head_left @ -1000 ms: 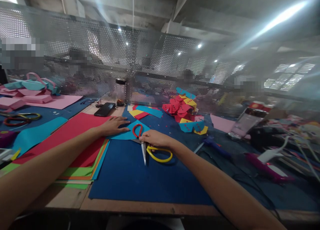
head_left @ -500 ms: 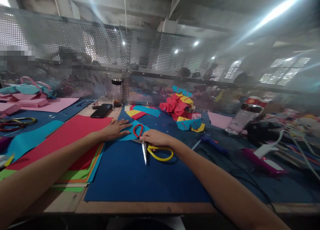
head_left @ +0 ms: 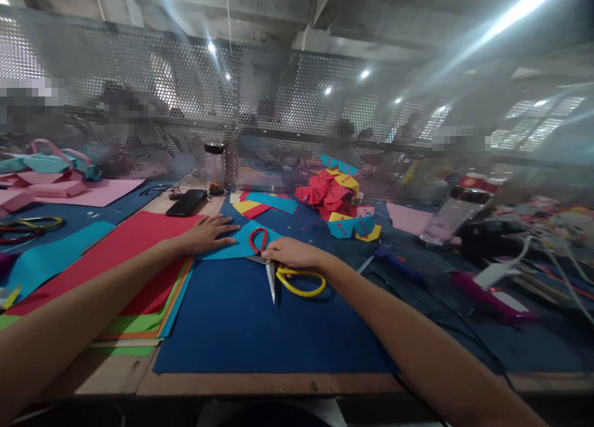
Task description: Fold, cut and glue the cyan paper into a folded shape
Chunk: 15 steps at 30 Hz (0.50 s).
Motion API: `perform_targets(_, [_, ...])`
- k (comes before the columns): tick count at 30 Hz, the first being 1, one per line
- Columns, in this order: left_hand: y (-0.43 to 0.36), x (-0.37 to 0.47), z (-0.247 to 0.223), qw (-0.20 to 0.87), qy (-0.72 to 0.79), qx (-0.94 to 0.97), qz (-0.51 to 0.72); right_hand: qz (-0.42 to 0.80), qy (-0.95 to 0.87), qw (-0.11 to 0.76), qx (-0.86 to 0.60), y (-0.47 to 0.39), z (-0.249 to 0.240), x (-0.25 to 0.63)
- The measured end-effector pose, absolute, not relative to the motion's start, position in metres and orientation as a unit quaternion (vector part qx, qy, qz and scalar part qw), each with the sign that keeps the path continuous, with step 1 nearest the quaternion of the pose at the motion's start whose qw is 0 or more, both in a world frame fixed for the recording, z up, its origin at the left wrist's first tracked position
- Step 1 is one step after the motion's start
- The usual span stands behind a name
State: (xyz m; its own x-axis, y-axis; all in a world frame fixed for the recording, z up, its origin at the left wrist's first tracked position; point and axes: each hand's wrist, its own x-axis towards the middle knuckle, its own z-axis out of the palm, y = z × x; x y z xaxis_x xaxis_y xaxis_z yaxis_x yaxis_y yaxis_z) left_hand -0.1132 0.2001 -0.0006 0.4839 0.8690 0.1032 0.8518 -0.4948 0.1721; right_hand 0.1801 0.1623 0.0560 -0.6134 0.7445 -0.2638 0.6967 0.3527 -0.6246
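Note:
My left hand lies flat with fingers stretched out, over the left part of a light blue sheet. My right hand is closed on a pair of scissors with one red and one yellow handle loop. The scissors are spread wide, one blade pointing toward the front edge and the other toward the left along the sheet. The red loop rests over the light blue sheet. Under my left forearm is a stack of coloured sheets, red on top, with green, orange and blue edges showing.
A dark blue mat covers the table. Behind are cut paper strips, a pile of red, yellow and blue folded pieces, a phone and a jar. To the right are a blue-handled tool, a tilted bottle and cables.
The view has shifted slightly. Both hands hold nearly the same positions, the left flat on the sheet and the right still gripping the spread scissors.

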Motion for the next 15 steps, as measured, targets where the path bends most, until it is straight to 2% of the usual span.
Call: perform_targets(15, [0.2011, -0.1120, -0.0004, 0.044, 0.498, 0.862, 0.086, 0.385, -0.811, 0.020, -0.439, 0.1577, 0.0610, 0.1696])
